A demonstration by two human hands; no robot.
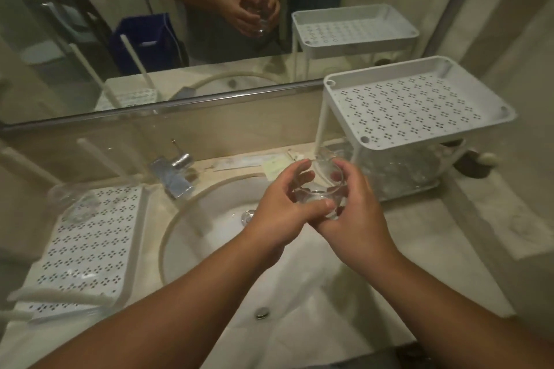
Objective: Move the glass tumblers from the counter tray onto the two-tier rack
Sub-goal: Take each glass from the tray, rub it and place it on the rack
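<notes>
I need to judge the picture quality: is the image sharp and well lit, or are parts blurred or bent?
Head view: dim, yellowish light; the clear glass tumbler held by both hands is soft; the white perforated tray at left smears near its edge; wide-angle lens bends the mirror's metal rail.

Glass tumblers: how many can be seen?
2 clearly: one tumbler held in both hands over the sink, one on the counter tray. More glassware sits blurred on the rack's lower tier, uncountable.
</notes>
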